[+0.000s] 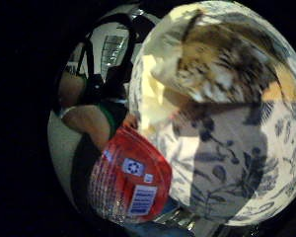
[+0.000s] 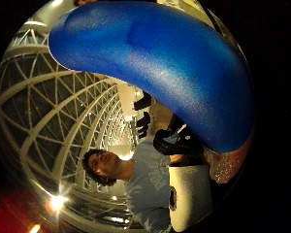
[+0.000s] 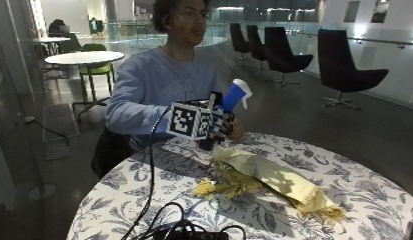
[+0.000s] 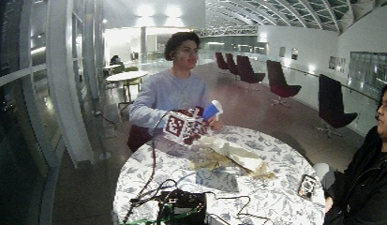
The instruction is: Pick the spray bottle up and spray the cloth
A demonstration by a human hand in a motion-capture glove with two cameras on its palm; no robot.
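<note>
The person holds a spray bottle (image 3: pixel 235 95) with a blue and white head upright above the far side of the round table (image 3: pixel 366 190). The gloved right hand (image 3: pixel 216 128) grips the bottle's body below the head. A bare hand (image 3: pixel 237 131) rests just beside it. The nozzle points over a yellow fringed cloth (image 3: pixel 272 179), which lies crumpled on the flowered tabletop in front of the bottle. In the little finger side palm view the bottle's red label (image 1: pixel 130 180) is close to the palm, with the cloth (image 1: pixel 207 64) beyond. The blue head (image 2: pixel 160 63) fills the thumb side palm view.
A black device with cables (image 3: pixel 186 232) sits at the table's near edge. A phone (image 4: pixel 306 185) lies near the right edge. Black chairs (image 3: pixel 346 70) stand behind on the floor.
</note>
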